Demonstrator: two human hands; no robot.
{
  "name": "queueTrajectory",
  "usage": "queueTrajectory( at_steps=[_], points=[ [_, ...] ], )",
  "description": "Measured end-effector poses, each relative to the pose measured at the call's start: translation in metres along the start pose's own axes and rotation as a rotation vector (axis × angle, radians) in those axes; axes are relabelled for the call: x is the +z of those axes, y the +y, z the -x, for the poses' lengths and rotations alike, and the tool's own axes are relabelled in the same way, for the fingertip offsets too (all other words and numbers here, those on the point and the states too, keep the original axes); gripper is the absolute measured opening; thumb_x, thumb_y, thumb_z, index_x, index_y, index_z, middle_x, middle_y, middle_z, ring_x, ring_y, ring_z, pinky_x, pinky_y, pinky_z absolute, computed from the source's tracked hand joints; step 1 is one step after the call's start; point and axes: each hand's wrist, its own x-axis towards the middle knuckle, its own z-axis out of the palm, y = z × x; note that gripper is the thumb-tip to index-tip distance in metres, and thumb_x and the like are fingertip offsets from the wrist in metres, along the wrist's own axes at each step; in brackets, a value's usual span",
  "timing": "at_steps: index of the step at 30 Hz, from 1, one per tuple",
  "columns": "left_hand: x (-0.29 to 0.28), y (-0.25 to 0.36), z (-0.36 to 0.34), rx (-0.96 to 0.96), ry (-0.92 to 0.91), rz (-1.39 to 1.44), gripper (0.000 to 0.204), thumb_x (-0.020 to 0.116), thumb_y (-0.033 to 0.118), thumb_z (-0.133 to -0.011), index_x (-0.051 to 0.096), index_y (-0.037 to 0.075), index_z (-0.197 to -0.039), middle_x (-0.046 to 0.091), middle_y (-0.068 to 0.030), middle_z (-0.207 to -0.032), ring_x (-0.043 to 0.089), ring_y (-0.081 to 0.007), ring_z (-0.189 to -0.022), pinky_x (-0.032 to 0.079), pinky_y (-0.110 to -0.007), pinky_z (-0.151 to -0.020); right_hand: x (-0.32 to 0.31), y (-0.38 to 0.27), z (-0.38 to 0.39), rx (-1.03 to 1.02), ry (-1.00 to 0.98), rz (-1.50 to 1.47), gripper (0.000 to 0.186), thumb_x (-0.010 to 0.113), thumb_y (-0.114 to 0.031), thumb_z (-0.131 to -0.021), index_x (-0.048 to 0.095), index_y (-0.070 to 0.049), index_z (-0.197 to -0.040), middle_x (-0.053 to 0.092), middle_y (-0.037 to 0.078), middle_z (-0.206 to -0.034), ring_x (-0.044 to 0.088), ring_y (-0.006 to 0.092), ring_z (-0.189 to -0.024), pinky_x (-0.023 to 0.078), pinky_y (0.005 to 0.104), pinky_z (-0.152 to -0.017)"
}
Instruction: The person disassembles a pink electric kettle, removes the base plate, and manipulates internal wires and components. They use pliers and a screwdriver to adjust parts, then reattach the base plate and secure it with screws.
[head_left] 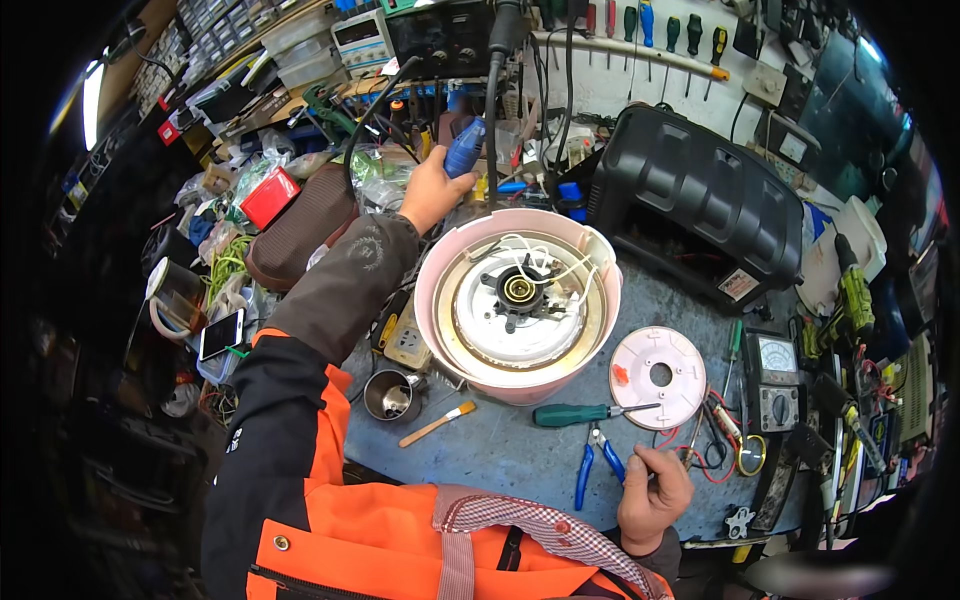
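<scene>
My left hand (434, 186) grips a blue ribbed tool handle (464, 146) at the back of the bench, above a pink round appliance body (444, 352). The body stands open, showing a white and metal base, a black central connector (519, 291) and white wires. My right hand (650, 498) is low on the right with fingers curled and nothing visible in them, beside blue-handled cutters (584, 478). A green-handled screwdriver (570, 414) lies touching a pink disc (628, 395). A wooden brush (435, 425) lies near a metal cup (389, 393).
A black plastic case (700, 200) fills the back right. An analog meter (778, 392), drill-like tools and leads crowd the right edge. Brown padded item (295, 240), red box (268, 196), phone (222, 333) and clutter cover the left. Black cables hang behind the appliance.
</scene>
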Motion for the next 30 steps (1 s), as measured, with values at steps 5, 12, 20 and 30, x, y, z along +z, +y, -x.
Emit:
queueTrajectory(
  at_steps=[5,12,20,30],
  points=[
    [0.017,-0.023,-0.019,-0.106,-0.044,-0.073,0.057,0.085,0.04,-0.078,0.072,-0.008,-0.107,0.078,-0.0298,-0.099,0.077,-0.0461,-0.095,0.059,-0.051,-0.087,-0.003,0.0,-0.006,-0.021,-0.021,0.011,0.016,0.076,0.008,-0.088,0.077,0.004,-0.103,0.072,0.015,-0.079,0.066,0.026,-0.065,0.048,0.0344,-0.06],
    [0.044,-0.033,-0.095,-0.191,0.01,-0.023,0.063,0.09,0.044,-0.074,0.08,-0.01,-0.103,0.079,-0.0228,-0.094,0.078,-0.035,-0.091,0.059,-0.043,-0.082,0.003,-0.003,-0.007,-0.013,-0.048,0.011,0.014,0.074,0.008,-0.089,0.076,0.005,-0.103,0.066,0.012,-0.077,0.059,0.0207,-0.064,0.042,0.0326,-0.059],
    [0.095,-0.069,-0.111,-0.266,0.051,-0.077,0.049,0.081,0.046,-0.085,0.084,-0.002,-0.094,0.078,-0.0264,-0.088,0.077,-0.0409,-0.089,0.058,-0.045,-0.085,0.005,-0.002,-0.011,-0.01,-0.08,0.033,0.016,0.079,0.005,-0.088,0.078,0.001,-0.104,0.067,0.011,-0.073,0.06,0.0231,-0.057,0.043,0.035,-0.053],
    [0.091,-0.051,-0.086,-0.239,-0.011,-0.188,0.05,0.076,0.043,-0.09,0.079,-0.003,-0.112,0.078,-0.0298,-0.109,0.074,-0.0477,-0.107,0.056,-0.05,-0.097,0.004,-0.005,-0.012,0.043,-0.133,0.01,0.013,0.077,0.006,-0.092,0.076,0.005,-0.104,0.065,0.011,-0.076,0.058,0.02,-0.062,0.042,0.0324,-0.058]
  ],
)
